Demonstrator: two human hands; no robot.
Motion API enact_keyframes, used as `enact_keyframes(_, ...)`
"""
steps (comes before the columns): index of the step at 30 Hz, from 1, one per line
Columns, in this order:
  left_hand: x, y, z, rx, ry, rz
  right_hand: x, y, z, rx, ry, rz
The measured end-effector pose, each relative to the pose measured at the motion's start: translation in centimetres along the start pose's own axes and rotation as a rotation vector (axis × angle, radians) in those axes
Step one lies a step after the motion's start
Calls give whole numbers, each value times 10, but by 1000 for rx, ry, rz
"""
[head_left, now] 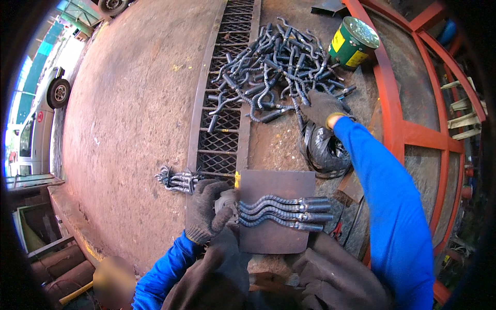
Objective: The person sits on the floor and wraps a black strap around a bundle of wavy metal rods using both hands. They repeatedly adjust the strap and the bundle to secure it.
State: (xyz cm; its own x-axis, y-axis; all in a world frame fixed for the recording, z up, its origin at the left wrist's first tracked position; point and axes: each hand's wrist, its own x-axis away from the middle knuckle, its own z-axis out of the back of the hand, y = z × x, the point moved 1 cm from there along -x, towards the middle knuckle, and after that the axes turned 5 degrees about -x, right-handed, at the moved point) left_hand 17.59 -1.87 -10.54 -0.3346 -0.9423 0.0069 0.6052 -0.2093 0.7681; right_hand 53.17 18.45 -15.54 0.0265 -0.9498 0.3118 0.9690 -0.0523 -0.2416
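Observation:
Several bent ribbed steel rods (274, 211) with smooth sleeved ends lie side by side on a flat metal plate (274, 243) in front of me. My left hand (211, 212), in a grey knit glove, is closed around their left ends. A grey roundish piece (226, 200) shows between its fingers and thumb; I cannot tell its kind. Reaching forward at the right, my gloved right hand (321, 108) has its fingers closed on a rod (299, 114) at the near edge of a large heap of similar rods (268, 67). The fingertips are partly hidden.
A black plastic bag (323, 150) lies below my right hand. A green drum (356, 41) and red steel frame (390, 103) border the right. Left of the plate sits a small rod bundle (178, 181) by a floor grating (217, 150). A white vehicle (39, 134) stands far left.

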Motion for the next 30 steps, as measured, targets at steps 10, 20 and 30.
enact_keyframes(10,-9,15,6,-76,93,33,-24,5,1,-544,-319,41)
enact_keyframes(20,-22,23,7,292,-14,264,141,10,58,-1709,-717,-482)
enact_keyframes(30,-13,55,13,756,-177,488,245,-26,61,-693,-517,342)
